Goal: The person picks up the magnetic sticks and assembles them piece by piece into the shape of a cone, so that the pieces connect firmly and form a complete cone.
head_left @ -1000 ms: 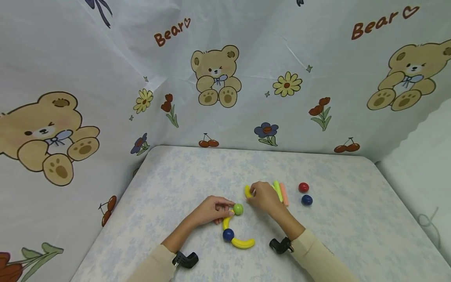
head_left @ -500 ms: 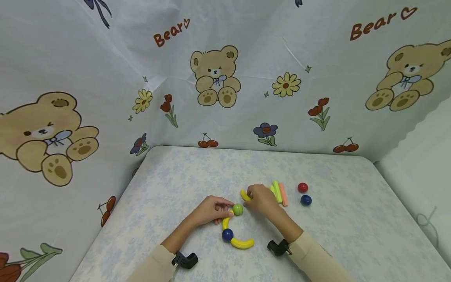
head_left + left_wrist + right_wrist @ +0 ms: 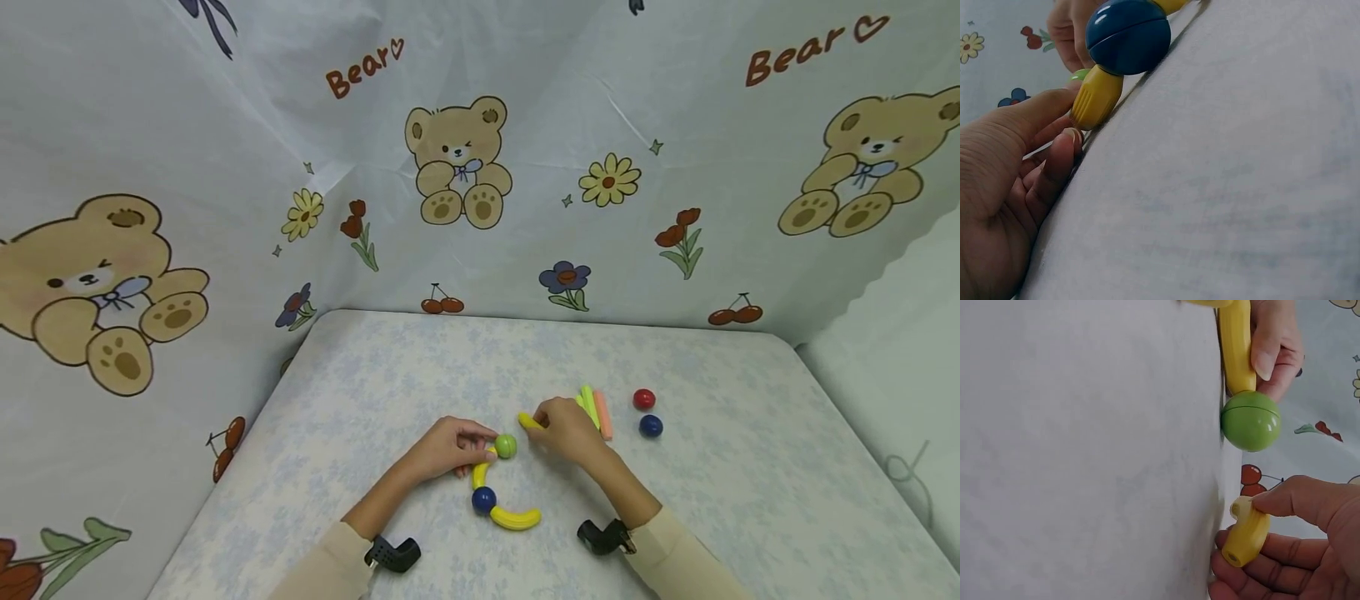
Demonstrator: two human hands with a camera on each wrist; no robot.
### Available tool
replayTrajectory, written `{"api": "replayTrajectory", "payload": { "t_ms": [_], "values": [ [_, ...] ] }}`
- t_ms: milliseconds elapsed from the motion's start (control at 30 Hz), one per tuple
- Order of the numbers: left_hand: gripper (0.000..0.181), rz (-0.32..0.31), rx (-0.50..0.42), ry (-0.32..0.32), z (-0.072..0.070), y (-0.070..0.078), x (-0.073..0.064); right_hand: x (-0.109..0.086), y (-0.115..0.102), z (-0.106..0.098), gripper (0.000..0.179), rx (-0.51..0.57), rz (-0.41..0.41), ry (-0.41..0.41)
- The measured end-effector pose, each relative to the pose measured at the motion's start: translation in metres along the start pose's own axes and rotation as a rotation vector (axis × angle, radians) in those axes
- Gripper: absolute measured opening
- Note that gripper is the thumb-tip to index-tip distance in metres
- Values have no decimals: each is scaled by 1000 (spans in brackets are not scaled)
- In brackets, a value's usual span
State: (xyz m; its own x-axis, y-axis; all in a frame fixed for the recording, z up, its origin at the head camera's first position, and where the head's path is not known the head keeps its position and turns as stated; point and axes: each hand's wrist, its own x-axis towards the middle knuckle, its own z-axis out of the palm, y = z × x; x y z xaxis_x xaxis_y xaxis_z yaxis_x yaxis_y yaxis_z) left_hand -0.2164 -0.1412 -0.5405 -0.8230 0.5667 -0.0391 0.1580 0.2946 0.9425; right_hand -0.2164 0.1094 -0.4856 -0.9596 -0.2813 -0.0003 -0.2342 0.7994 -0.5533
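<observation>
My left hand (image 3: 453, 447) pinches a curved yellow toy building rod (image 3: 1237, 347), its fingertips close to the green ball (image 3: 1251, 422) at that rod's far end. A dark blue ball (image 3: 1129, 37) joins the near end to a second curved yellow rod (image 3: 516, 519), so the chain forms a C on the table. To the right, my right hand (image 3: 566, 429) holds a third curved yellow rod (image 3: 1247, 537) between thumb and fingers. That rod is apart from the green ball, and its ends show small round insets.
Straight lime-green rods (image 3: 589, 404) and a salmon rod (image 3: 603, 414) lie just beyond my right hand. Farther right sit a red ball (image 3: 643, 399) and a loose dark blue ball (image 3: 651, 426). A bear-print cloth (image 3: 487, 267) hangs behind the table (image 3: 405, 358).
My right hand has turned the yellow rod from nearly upright in view to a slant and brought it slightly nearer. The left hand and the joined chain stay in place.
</observation>
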Motion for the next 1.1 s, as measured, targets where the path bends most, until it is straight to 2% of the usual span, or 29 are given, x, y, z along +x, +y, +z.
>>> {"api": "replayTrajectory", "payload": {
  "t_ms": [133, 267, 467, 767, 967, 1100],
  "values": [
    [33, -11, -3, 1, -1, 2, -1, -5, 7, -1, 10, 75, -32, -11],
    [32, -16, -1, -2, -1, 2, -1, -10, 13, -2, 17, 148, -50, -26],
    [33, -28, 6, 4, -1, 2, -1, -13, 18, -7, 24, 245, -16, -70],
    [31, -31, 10, 15, 1, 3, -3, -16, 23, -8, 22, 371, 28, -175],
    [32, -29, 2, 37, 1, 2, -2, -18, 26, -9, 24, 487, 24, -245],
    [35, -28, 3, 38, 1, 3, -1, -17, 26, -12, 26, 527, 7, -275]
  ]
}}
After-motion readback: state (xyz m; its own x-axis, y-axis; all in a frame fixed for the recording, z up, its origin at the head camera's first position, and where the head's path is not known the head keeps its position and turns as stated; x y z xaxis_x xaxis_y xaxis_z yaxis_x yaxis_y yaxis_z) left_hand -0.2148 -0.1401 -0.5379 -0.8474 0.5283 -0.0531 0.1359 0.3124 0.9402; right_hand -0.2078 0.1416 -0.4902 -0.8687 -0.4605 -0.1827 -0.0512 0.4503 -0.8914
